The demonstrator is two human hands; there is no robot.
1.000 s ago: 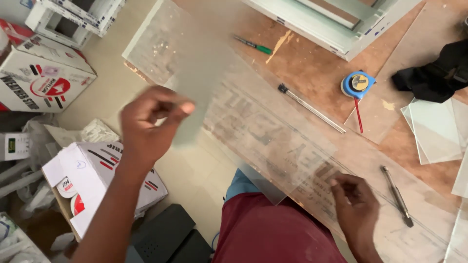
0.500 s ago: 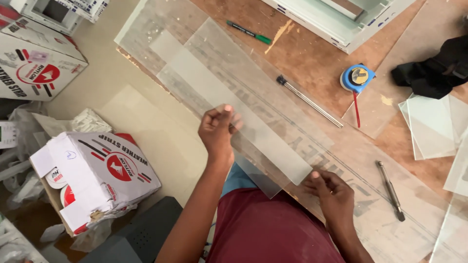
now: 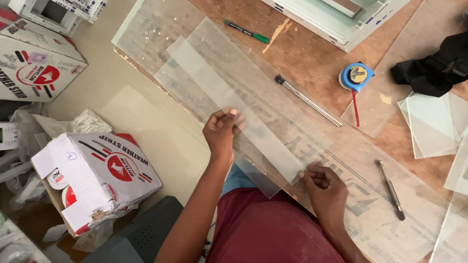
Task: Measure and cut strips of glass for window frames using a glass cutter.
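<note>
A long narrow strip of clear glass (image 3: 229,97) lies on a larger glass sheet (image 3: 253,73) on the brown workbench (image 3: 312,53). My left hand (image 3: 222,131) grips the strip's near edge around its middle. My right hand (image 3: 324,187) pinches the strip's right end at the bench's front edge. Another strip pokes out below, between my hands.
On the bench lie a green marker (image 3: 246,31), a metal rod tool (image 3: 307,100), a blue tape measure (image 3: 357,75), a glass cutter (image 3: 390,190), a black cloth (image 3: 434,68) and stacked glass panes (image 3: 434,124). Cardboard boxes (image 3: 97,170) stand on the floor at left.
The glass strip came down from the air onto the large sheet. My left hand moved right and down with it; my right hand shifted left to its end.
</note>
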